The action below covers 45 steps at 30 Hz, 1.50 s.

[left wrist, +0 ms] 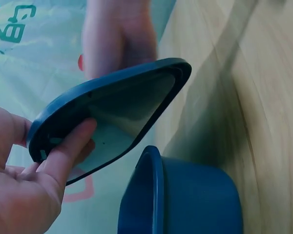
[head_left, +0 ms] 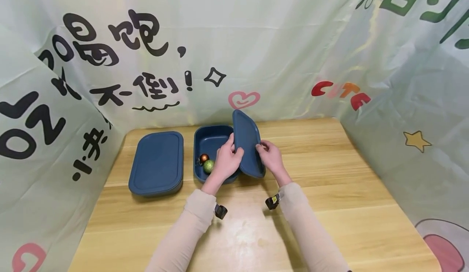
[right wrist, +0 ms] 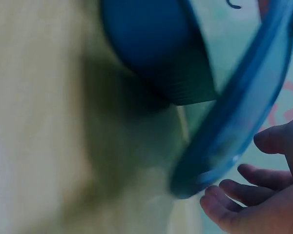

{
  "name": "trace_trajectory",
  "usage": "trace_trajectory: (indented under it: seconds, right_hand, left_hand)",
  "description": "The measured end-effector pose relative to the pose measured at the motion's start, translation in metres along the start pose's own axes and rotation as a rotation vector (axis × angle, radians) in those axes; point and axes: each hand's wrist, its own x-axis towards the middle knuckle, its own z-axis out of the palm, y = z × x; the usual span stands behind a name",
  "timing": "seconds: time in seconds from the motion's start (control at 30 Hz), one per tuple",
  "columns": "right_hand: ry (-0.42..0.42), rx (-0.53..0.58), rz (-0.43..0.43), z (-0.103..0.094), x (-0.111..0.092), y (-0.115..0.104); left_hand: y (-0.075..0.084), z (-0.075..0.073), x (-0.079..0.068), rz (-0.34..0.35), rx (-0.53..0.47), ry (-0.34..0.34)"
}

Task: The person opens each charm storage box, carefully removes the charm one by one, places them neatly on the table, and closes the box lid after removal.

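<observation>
A dark blue lid (head_left: 247,141) stands tilted on edge over the right side of an uncovered dark blue box (head_left: 211,135). My left hand (head_left: 228,161) pinches the lid's rim; in the left wrist view its fingers (left wrist: 68,153) reach onto the lid's rimmed inner face. At the lid's other side is my right hand (head_left: 270,156). Its fingers (right wrist: 249,192) are loosely spread right at the lid's edge in the right wrist view. Inside the box, near its front left corner, lie a glittery green ball (head_left: 209,166) and a shiny copper-brown ball (head_left: 203,158).
A second blue box with its lid on (head_left: 157,162) stands to the left of the uncovered one. Both are on a wooden table (head_left: 329,207). Printed cloth (head_left: 286,60) hangs behind the table and along both sides.
</observation>
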Motion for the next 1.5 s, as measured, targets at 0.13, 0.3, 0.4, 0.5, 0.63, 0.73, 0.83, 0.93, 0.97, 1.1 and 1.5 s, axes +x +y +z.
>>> trace_trajectory:
  seconds: [0.13, 0.3, 0.4, 0.5, 0.63, 0.73, 0.83, 0.93, 0.97, 1.1, 1.5]
  right_hand:
    - [0.019, -0.034, -0.083, -0.007, 0.001, -0.017]
    - [0.0, -0.065, -0.134, -0.011, 0.007, -0.039]
    - [-0.024, -0.082, -0.157, -0.013, 0.01, -0.051]
    - [-0.047, -0.089, -0.177, -0.013, 0.014, -0.06]
    - [-0.05, -0.083, -0.169, -0.014, 0.018, -0.066]
    - [-0.049, -0.072, -0.154, -0.014, 0.02, -0.067]
    - [-0.052, -0.052, -0.144, -0.014, 0.021, -0.066]
    - [-0.05, -0.034, -0.133, -0.014, 0.022, -0.066]
    - [-0.049, -0.034, -0.131, -0.015, 0.022, -0.066]
    - [-0.033, -0.042, -0.127, -0.018, 0.02, -0.067]
    - [0.032, 0.07, -0.02, -0.032, 0.021, -0.064]
  left_hand:
    - [0.001, 0.003, 0.0, 0.035, 0.034, 0.024]
    - [0.004, 0.008, 0.001, 0.072, 0.061, 0.03]
    - [0.006, 0.01, 0.001, 0.076, 0.065, 0.023]
    - [0.007, 0.014, 0.001, 0.084, 0.074, 0.013]
    - [0.008, 0.019, 0.003, 0.099, 0.093, 0.009]
    - [0.01, 0.022, 0.004, 0.111, 0.107, 0.01]
    - [0.012, 0.024, 0.004, 0.113, 0.115, 0.005]
    - [0.015, 0.026, 0.003, 0.102, 0.115, -0.015]
    - [0.016, 0.026, 0.002, 0.101, 0.114, -0.021]
    - [0.019, 0.03, 0.002, 0.104, 0.111, -0.043]
    - [0.018, 0.045, -0.002, 0.063, 0.089, -0.092]
